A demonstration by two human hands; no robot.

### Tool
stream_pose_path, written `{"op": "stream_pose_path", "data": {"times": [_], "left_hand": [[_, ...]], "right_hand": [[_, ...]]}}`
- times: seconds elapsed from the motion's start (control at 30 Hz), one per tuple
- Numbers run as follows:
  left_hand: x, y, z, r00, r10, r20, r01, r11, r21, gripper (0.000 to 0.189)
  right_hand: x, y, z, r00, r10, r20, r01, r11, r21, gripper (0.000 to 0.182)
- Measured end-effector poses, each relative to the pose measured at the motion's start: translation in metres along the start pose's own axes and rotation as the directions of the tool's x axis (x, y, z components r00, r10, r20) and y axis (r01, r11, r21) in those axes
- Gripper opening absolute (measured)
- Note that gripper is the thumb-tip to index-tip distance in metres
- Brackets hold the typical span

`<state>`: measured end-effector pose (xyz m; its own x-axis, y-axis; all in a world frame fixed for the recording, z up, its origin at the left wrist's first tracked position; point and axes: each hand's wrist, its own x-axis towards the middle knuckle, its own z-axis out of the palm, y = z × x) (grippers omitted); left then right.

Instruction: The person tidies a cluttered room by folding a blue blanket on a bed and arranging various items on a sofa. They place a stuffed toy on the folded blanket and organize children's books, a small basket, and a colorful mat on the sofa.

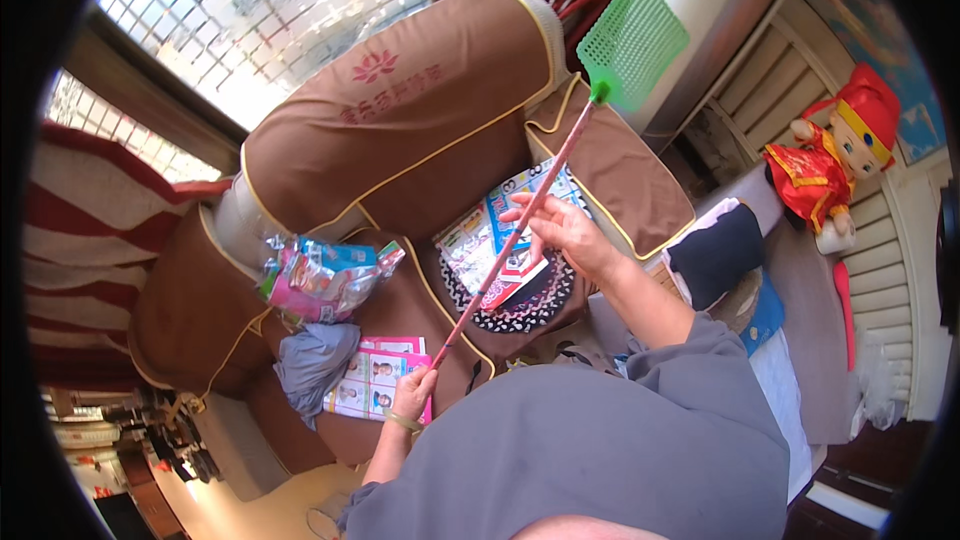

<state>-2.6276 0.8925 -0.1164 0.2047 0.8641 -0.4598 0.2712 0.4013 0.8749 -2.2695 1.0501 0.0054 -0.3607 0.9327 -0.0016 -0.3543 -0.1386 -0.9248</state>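
Observation:
A fly swatter [489, 279] with a long pinkish-red handle and a green mesh plastic head slants across the view, its head at the upper right. My left hand [415, 392], with a bangle at the wrist, is closed around the handle's lower end. My right hand [566, 232] is by the middle of the handle, its fingers apart; whether it touches the handle I cannot tell. Below the right hand, printed sheets [469, 244] lie on a round braided cushion [559, 296] on the sofa seat. Nearer the left hand is a pink-edged printed booklet [371, 382].
Plastic packages [322, 277] and a grey cloth bundle [316, 364] rest on the brown-covered sofa [405, 120]. Folded dark clothing [716, 255] lies at the right. A red-dressed doll [825, 157] sits beyond it, near a white slatted panel. A patterned curtain hangs at the left.

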Motion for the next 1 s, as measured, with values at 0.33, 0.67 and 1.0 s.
{"op": "stream_pose_path", "data": {"times": [0.33, 0.67, 1.0], "left_hand": [[0.068, 0.047, 0.072, 0.828, 0.548, 0.119, -0.507, 0.641, 0.576, 0.033], [0.077, 0.031, 0.069, 0.952, 0.303, 0.051, -0.280, 0.785, 0.553, 0.027], [0.096, 0.044, 0.097, 0.980, 0.196, 0.025, -0.181, 0.834, 0.521, 0.026]], "right_hand": [[-0.043, -0.120, -0.035, 0.962, -0.210, -0.177, 0.169, 0.961, -0.218, 0.018], [-0.119, -0.286, -0.111, 0.678, -0.653, -0.338, 0.195, 0.603, -0.774, 0.020], [-0.120, -0.346, -0.238, 0.481, -0.803, -0.351, 0.013, 0.407, -0.913, 0.020]]}}
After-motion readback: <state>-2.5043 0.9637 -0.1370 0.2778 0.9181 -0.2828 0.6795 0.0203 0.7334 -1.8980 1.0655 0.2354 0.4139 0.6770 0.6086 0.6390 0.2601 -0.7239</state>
